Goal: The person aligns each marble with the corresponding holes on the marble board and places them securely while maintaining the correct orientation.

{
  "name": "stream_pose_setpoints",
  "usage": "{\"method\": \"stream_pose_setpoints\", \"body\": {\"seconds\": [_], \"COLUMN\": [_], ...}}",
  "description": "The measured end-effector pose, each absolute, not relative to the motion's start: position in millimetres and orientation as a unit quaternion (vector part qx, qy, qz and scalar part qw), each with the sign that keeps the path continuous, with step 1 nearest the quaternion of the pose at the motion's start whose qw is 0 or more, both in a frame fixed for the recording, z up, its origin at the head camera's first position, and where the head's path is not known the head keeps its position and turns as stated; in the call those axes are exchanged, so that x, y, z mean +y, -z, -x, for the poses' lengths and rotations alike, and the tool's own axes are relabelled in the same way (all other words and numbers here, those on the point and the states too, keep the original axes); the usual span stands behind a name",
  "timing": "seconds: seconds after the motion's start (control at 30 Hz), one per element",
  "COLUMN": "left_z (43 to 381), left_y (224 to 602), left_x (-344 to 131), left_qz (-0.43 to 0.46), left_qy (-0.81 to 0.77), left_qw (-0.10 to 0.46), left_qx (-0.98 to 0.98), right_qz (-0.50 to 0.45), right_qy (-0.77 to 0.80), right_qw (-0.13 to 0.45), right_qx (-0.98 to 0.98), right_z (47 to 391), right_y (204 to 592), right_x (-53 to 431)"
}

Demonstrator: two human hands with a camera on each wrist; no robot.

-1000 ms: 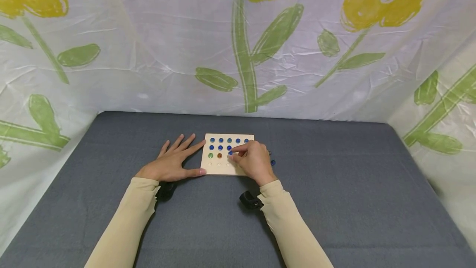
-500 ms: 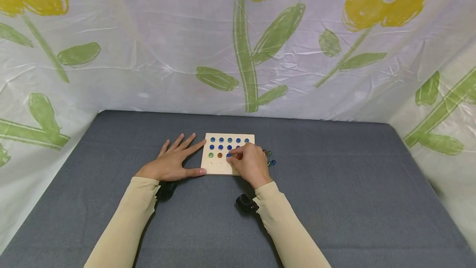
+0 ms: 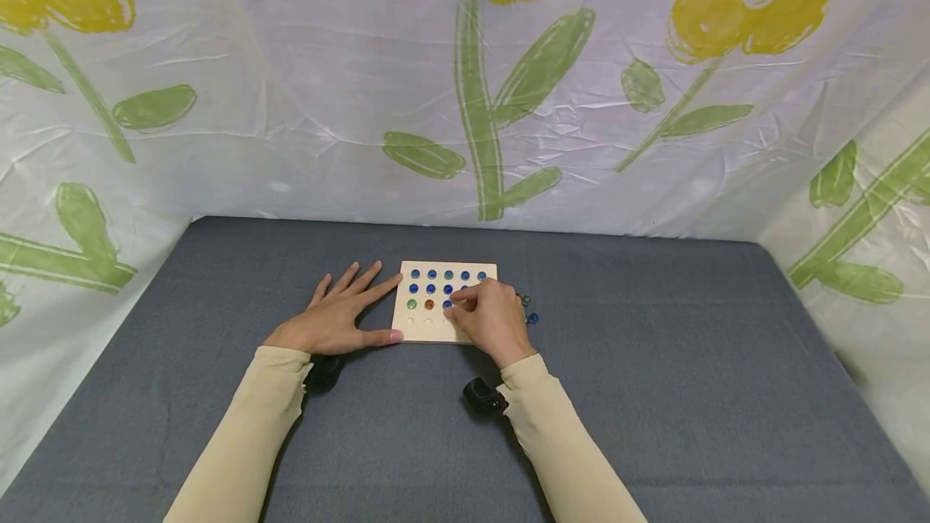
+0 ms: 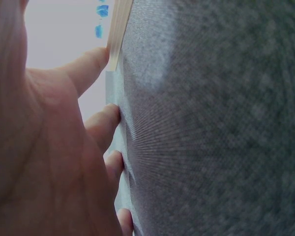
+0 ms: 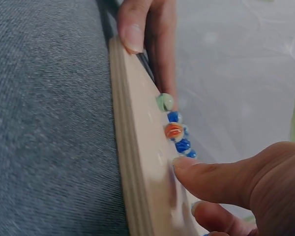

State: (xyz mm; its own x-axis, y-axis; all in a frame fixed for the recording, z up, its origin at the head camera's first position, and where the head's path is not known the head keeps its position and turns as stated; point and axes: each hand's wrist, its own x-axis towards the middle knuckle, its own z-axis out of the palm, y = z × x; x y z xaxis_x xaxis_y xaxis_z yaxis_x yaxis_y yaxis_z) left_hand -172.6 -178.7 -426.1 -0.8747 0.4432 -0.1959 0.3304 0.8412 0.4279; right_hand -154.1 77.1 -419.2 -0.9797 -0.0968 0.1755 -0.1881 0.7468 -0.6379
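Observation:
A pale wooden board (image 3: 427, 333) with rows of round hollows lies on the table. Blue marbles fill the visible hollows of its two far rows. In the third row sit a green marble (image 3: 412, 304) and an orange marble (image 3: 429, 304). Beside the orange one, thumb and forefinger of my right hand (image 3: 497, 321) pinch a blue marble (image 3: 446, 305) at its hollow; in the right wrist view the thumb hides it. My left hand (image 3: 330, 321) is spread flat, thumb and forefinger touching the board's left edge. The right hand covers the board's right part.
Several loose marbles (image 3: 534, 318) lie on the dark grey tablecloth (image 3: 654, 361) just right of the board, partly behind the right hand. A white curtain (image 3: 327, 103) with printed flowers stands behind the table. Black wrist cameras (image 3: 483, 396) hang at both sleeves.
The right hand has moved slightly left and down, bringing the blue marble into line with the third row. During the last half second it has hardly moved. The left hand stays put.

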Motion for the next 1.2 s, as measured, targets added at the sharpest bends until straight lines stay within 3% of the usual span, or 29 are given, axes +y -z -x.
{"method": "stream_pose_setpoints", "body": {"seconds": [1.2], "left_z": [172], "left_y": [426], "left_x": [-180], "left_qz": [-0.21], "left_qy": [-0.2], "left_qw": [0.149], "left_qx": [0.946], "right_qz": [-0.006], "right_qy": [-0.393], "right_qw": [0.034], "right_qx": [-0.919], "right_z": [162], "right_y": [390], "right_x": [177]}}
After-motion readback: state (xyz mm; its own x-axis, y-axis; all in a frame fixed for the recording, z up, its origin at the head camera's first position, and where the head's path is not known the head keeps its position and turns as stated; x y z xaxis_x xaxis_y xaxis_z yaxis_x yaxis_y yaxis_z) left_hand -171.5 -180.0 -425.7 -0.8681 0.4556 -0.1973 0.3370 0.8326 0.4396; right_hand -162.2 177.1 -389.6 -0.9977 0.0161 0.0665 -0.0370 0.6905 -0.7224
